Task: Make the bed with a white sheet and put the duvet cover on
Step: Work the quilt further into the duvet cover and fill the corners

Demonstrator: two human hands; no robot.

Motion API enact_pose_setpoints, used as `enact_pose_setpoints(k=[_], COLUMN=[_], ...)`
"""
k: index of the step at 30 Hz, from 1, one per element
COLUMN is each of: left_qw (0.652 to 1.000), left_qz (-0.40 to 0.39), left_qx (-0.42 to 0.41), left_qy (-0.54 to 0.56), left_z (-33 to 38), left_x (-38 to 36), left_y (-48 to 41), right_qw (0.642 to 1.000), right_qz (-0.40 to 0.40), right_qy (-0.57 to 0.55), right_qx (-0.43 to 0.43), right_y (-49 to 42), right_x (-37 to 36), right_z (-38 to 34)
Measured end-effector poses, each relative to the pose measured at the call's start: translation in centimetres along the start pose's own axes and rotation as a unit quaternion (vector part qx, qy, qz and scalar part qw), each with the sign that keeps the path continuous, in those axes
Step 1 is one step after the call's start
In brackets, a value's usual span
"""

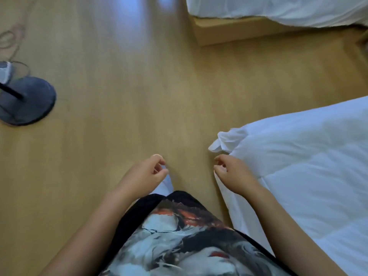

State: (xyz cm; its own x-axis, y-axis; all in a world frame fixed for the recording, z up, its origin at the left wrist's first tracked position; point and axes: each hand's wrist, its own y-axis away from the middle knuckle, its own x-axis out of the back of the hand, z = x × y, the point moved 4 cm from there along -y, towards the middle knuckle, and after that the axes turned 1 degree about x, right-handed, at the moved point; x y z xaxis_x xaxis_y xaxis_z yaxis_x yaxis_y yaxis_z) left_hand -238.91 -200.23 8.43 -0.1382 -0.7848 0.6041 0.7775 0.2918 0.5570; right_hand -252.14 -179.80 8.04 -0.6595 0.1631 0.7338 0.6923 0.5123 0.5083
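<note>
Underfoot, the pale wooden floor (123,96) filled most of your view. The white quilted duvet (298,166) lay to your right and ran off the right edge of the picture; whether it sat on a bed or on the floor could not be told. At the top right, a white sheet (278,8) hung over a light wooden bed base (229,30), well apart from the duvet, with bare floor between them. Your printed shirt (179,236), black with grey and red patches, took up the bottom middle.

At the far left a round dark stand base (27,100) rested on the floor with a thin black pole (12,91) rising from it, and a thin cable (12,40) lay in loops beyond it.

Your right hand (231,174) was at the duvet's near edge with its fingers curled, just below a bunched twist of white fabric (225,140) at the corner. Whether it gripped the cloth or only touched it could not be told. Your left hand (147,172) hovered over the floor, loosely curled and released, holding nothing. A small white shape (164,186) showed just beneath it, too blurred to name.
</note>
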Motion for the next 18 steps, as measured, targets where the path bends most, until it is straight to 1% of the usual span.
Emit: enact_pose_setpoints(k=[4,6,9,11,14,18], left_qw=[0.996,0.986,0.963,0.947,0.919,0.892], left_qz=[-0.049,-0.083,-0.141,-0.178,-0.233,-0.277], left_qx=[-0.055,-0.094,-0.149,-0.183,-0.218,-0.255], left_qy=[-0.057,-0.108,-0.174,-0.194,-0.230,-0.252], left_z=[4.8,9.2,17.1,22.5,29.9,40.1], left_x=[6.6,9.6,12.2,12.3,10.5,7.5], left_y=[-13.6,-20.1,-28.5,-33.6,-40.8,-49.6], right_qw=[0.996,0.989,0.975,0.964,0.939,0.913], right_qz=[0.049,0.078,0.091,0.108,0.146,0.167], right_qy=[-0.044,-0.072,-0.110,-0.137,-0.184,-0.228], right_qx=[-0.064,-0.106,-0.172,-0.201,-0.250,-0.295], right_y=[-9.9,-13.1,-16.9,-19.4,-23.6,-30.2], right_x=[6.1,9.3,14.0,16.9,20.9,27.7], right_z=[-0.5,0.0,1.9,3.9,7.9,14.4])
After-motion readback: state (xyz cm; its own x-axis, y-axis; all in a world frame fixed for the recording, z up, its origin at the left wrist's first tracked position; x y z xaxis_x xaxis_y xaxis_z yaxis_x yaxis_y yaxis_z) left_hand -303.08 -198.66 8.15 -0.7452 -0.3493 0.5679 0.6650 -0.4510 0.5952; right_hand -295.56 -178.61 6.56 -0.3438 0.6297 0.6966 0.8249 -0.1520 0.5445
